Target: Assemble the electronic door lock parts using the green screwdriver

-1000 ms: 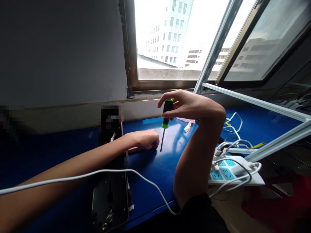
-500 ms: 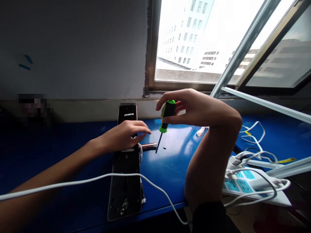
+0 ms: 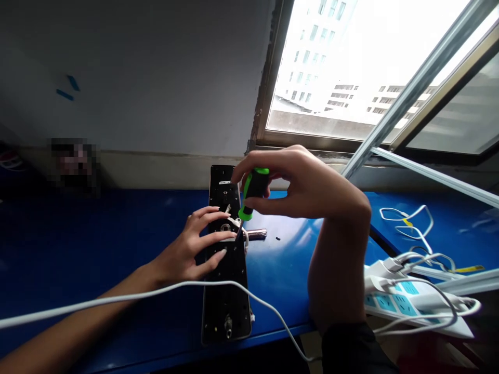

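Observation:
My right hand point(image 3: 300, 182) grips a green and black screwdriver point(image 3: 255, 195) by its handle, the shaft slanting down and to the left. Its tip reaches the right side of a long black panel point(image 3: 226, 291) near the middle; whether it sits in a screw I cannot tell. My left hand point(image 3: 198, 244) lies on the panel with its fingers spread, just left of the tip. The panel carries a white label point(image 3: 225, 182), a white cable and a metal fitting point(image 3: 228, 327) at its near end. A shiny copper-coloured handle point(image 3: 257, 235) juts out from the panel's right side.
Small dark bits point(image 3: 278, 238), probably screws, lie on the blue table point(image 3: 284, 270). A white cable point(image 3: 156, 294) crosses in front of the panel. At right stand a power strip point(image 3: 421, 306) with plugs and a metal frame point(image 3: 436, 176). A window is behind.
The screwdriver has moved left and its tip has gone from over the table to the panel. My left hand has come down nearer and spread its fingers. The view has shifted slightly.

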Tool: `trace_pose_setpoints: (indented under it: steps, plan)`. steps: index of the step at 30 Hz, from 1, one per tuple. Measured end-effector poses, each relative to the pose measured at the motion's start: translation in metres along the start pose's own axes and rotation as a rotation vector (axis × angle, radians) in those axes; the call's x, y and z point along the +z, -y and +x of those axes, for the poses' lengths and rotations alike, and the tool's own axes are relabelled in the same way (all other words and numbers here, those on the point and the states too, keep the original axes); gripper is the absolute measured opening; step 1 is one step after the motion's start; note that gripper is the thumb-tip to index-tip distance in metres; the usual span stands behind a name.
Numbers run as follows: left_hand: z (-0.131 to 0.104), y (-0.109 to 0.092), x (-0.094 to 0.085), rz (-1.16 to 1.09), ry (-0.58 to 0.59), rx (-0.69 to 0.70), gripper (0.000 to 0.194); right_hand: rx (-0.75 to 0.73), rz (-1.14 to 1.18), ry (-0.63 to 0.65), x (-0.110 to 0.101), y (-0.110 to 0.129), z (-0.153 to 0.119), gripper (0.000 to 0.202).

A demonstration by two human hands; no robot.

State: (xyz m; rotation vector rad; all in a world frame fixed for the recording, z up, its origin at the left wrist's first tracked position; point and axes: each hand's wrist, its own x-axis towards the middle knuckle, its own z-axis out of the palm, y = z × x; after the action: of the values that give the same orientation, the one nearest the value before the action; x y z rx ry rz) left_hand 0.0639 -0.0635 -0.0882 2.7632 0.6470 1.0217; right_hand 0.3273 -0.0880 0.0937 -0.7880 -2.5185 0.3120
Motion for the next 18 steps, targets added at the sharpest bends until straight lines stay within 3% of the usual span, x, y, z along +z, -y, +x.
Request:
trace_pose_setpoints:
  steps: [11,15,18]
  plan:
    - [-0.009,-0.011,0.012,0.041,0.036,-0.057,0.042,-0.021,-0.068,-0.030,0.012,-0.002,0.013,0.029]
    - [-0.009,-0.012,0.012,0.025,0.065,-0.082,0.045,0.025,-0.042,-0.009,0.013,0.000,0.012,0.041]
    - [-0.009,-0.012,0.010,0.013,0.093,-0.096,0.049,0.056,-0.032,-0.010,0.014,0.001,0.012,0.036]
